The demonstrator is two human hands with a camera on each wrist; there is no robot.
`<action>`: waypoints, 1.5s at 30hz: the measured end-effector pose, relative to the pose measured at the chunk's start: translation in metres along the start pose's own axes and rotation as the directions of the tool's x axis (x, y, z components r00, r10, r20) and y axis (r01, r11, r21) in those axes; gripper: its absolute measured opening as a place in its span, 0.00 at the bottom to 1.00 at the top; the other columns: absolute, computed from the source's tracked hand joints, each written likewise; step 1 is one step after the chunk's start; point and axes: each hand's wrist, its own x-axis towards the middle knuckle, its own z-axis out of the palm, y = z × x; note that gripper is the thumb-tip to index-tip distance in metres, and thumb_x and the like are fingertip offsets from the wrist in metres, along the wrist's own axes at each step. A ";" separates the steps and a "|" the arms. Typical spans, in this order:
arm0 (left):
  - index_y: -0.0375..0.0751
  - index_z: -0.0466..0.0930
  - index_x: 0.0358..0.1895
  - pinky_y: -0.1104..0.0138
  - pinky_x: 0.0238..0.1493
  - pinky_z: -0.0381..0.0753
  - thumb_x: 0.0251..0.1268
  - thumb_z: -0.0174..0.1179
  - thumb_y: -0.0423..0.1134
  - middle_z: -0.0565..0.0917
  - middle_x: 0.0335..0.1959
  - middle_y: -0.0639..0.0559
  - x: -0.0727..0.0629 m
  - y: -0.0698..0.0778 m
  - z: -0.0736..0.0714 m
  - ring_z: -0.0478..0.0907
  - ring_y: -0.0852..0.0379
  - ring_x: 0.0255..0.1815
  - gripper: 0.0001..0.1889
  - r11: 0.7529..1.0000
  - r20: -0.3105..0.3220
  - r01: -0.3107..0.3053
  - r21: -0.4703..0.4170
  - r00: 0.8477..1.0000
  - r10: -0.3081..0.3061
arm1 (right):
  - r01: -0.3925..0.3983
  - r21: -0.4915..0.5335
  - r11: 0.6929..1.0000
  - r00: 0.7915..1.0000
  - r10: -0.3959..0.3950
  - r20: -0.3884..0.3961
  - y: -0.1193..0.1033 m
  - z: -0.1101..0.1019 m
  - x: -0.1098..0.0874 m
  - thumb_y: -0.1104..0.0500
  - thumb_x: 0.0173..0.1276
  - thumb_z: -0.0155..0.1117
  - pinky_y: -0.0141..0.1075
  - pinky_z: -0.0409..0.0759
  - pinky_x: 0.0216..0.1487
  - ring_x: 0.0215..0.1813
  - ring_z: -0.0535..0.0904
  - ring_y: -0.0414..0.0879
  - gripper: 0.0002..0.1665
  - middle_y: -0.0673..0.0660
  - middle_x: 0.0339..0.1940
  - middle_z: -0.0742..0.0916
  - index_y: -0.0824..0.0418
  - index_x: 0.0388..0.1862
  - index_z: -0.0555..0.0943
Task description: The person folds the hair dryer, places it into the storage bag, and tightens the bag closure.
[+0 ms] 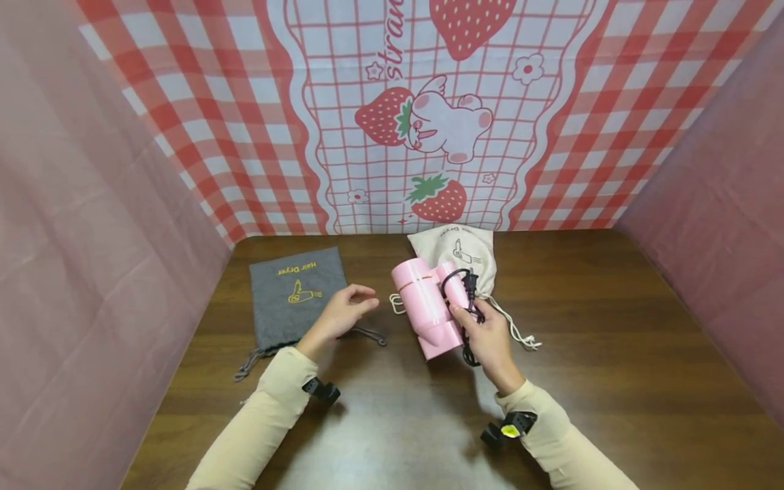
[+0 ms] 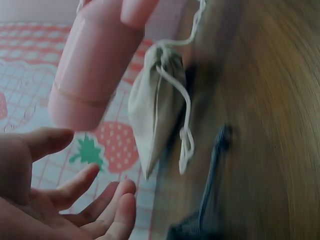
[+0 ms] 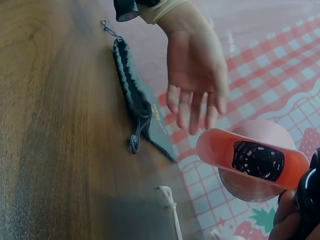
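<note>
My right hand (image 1: 492,338) grips a pink hair dryer (image 1: 424,303) by its folded handle, together with the black power cord (image 1: 468,340). The dryer is held tilted above the table, its plug sticking up beside the handle. In the right wrist view, the flat nozzle (image 3: 210,145) faces the camera, and only some fingers (image 3: 286,216) of that hand show at the edge. My left hand (image 1: 343,314) hovers near the grey drawstring bag, fingers apart and holding nothing. The left wrist view shows this hand (image 2: 70,195) beside the dryer's rear end, apart from it.
A grey drawstring bag (image 1: 282,316) printed "Hair Dryer" lies flat at the left. Behind the dryer lies a cream drawstring bag (image 1: 441,241), its white cord (image 1: 517,333) trailing right. A checked strawberry cloth (image 1: 245,136) hangs at the table's back edge, with pink cloth at both sides.
</note>
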 end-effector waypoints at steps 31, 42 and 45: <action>0.38 0.82 0.37 0.50 0.50 0.75 0.48 0.74 0.44 0.85 0.39 0.40 -0.030 -0.052 -0.096 0.80 0.37 0.45 0.16 0.684 -0.039 0.106 0.722 0.993 -0.113 | -0.005 -0.011 1.000 1.000 0.005 -0.011 0.008 -0.008 0.003 0.60 0.63 0.67 0.29 0.69 0.21 0.18 0.68 0.34 0.11 0.42 0.13 0.73 0.68 0.40 0.82; 0.39 0.81 0.37 0.54 0.46 0.76 0.46 0.75 0.40 0.83 0.32 0.47 -0.032 -0.061 -0.095 0.79 0.48 0.38 0.16 0.674 0.049 0.040 0.737 0.993 -0.112 | -0.015 -0.025 1.000 1.000 0.015 -0.004 0.009 -0.010 0.004 0.59 0.65 0.66 0.29 0.71 0.23 0.20 0.70 0.34 0.13 0.42 0.15 0.73 0.69 0.41 0.81; 0.41 0.82 0.33 0.55 0.45 0.75 0.47 0.73 0.40 0.83 0.30 0.50 -0.031 -0.062 -0.096 0.79 0.49 0.37 0.12 0.678 0.061 0.023 0.734 0.993 -0.100 | -0.017 -0.039 0.999 1.000 0.017 -0.007 0.010 -0.010 0.004 0.59 0.64 0.66 0.29 0.71 0.23 0.20 0.70 0.34 0.13 0.42 0.15 0.73 0.69 0.41 0.81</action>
